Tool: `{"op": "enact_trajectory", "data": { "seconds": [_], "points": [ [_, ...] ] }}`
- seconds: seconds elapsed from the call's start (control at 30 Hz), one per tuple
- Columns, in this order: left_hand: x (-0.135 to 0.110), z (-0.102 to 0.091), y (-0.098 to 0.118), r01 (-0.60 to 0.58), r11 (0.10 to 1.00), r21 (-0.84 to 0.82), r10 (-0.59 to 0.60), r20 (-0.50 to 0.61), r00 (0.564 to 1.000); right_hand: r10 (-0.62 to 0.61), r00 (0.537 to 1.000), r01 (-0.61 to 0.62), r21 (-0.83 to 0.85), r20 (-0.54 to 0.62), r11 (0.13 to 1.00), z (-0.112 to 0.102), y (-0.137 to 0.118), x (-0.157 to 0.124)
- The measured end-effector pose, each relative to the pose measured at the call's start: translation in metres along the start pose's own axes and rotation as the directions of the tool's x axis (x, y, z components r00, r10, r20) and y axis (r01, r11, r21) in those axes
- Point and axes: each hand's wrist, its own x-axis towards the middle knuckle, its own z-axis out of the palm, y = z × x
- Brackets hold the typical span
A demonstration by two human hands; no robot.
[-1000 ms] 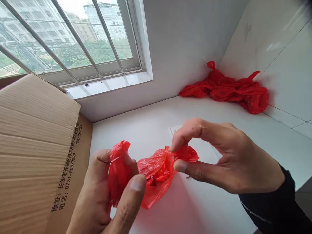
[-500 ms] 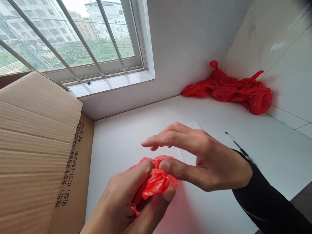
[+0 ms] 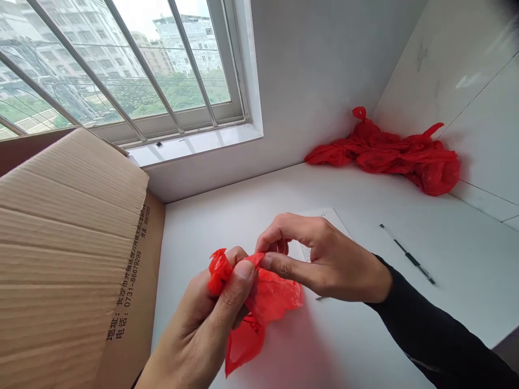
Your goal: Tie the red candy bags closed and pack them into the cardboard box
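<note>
A small red plastic bag [image 3: 271, 300] hangs between both hands above the white counter [image 3: 357, 346]. My left hand [image 3: 203, 329] pinches one bunched handle of the bag between thumb and fingers. My right hand [image 3: 320, 259], in a black sleeve, pinches the other handle next to it. The two handles meet at the fingertips. Something small sits inside the bag, but I cannot make it out.
A large cardboard box [image 3: 68, 259] with printed characters stands at the left. A pile of red plastic bags [image 3: 389, 156] lies in the far right corner. A black pen [image 3: 407, 261] and a white paper [image 3: 324, 216] lie on the counter. A barred window [image 3: 121, 70] is behind.
The hands held the two handles apart, then came together with the bag bunched up. Now both pinch the handles close together and the bag hangs lower.
</note>
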Motion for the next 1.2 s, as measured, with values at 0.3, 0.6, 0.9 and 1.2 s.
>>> {"op": "enact_trajectory", "data": {
  "seconds": [0.3, 0.6, 0.9, 1.2],
  "points": [
    [0.018, -0.017, -0.003, 0.106, 0.975, -0.194, -0.071, 0.181, 0.981, -0.092, 0.996, 0.093, 0.034, -0.022, 0.995, 0.0, -0.005, -0.003],
    [0.014, -0.036, 0.0, -0.18, 0.964, 0.195, 0.126, 0.263, 0.957, 0.04, 0.992, -0.072, 0.264, 0.123, 0.962, 0.016, 0.01, 0.005],
    [0.021, -0.024, -0.015, -0.532, 0.613, 0.584, 0.576, 0.13, 0.807, 0.235, 0.927, -0.318, 0.275, 0.293, 0.907, 0.019, 0.031, 0.009],
    [0.026, -0.037, -0.015, -0.527, 0.579, 0.622, 0.429, 0.316, 0.846, 0.281, 0.954, -0.297, 0.199, 0.104, 0.934, 0.016, 0.033, 0.014]
  ]
}}
